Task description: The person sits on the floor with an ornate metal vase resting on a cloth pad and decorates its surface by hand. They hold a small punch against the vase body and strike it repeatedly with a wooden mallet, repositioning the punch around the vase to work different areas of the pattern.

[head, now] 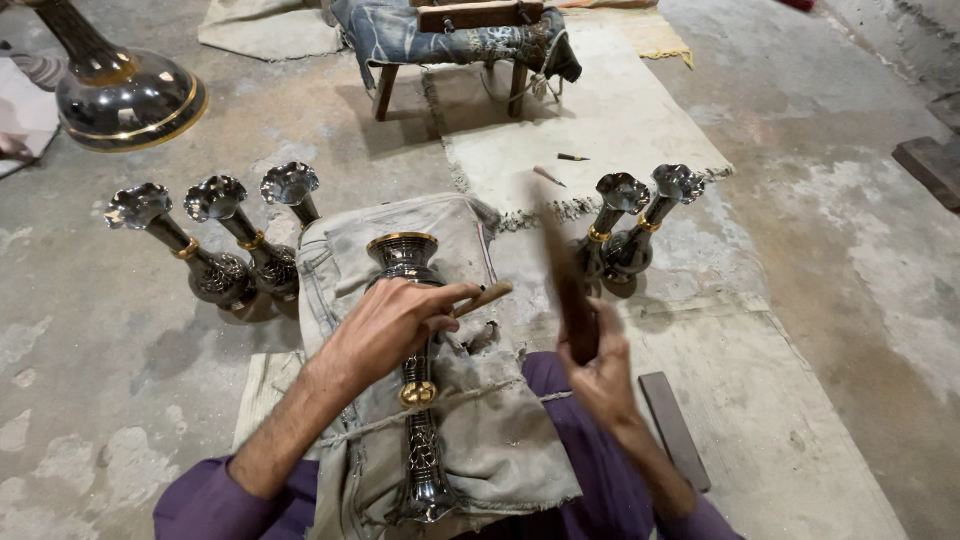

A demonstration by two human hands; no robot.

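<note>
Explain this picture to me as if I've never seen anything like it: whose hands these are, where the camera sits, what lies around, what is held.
The one picture comes from a camera on a person's head, looking down at their own two hands. The left hand holds a small wooden-handled tool against a dark metal vase lying on a padded cloth across the lap. The right hand grips a dark wooden stick, blurred by motion. On the concrete floor stand three similar vases to the left and two vases to the right.

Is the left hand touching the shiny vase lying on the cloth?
Touching. The head view shows the left hand resting on the neck of the metal vase, with no gap, while pinching a small wooden-handled tool.
</note>
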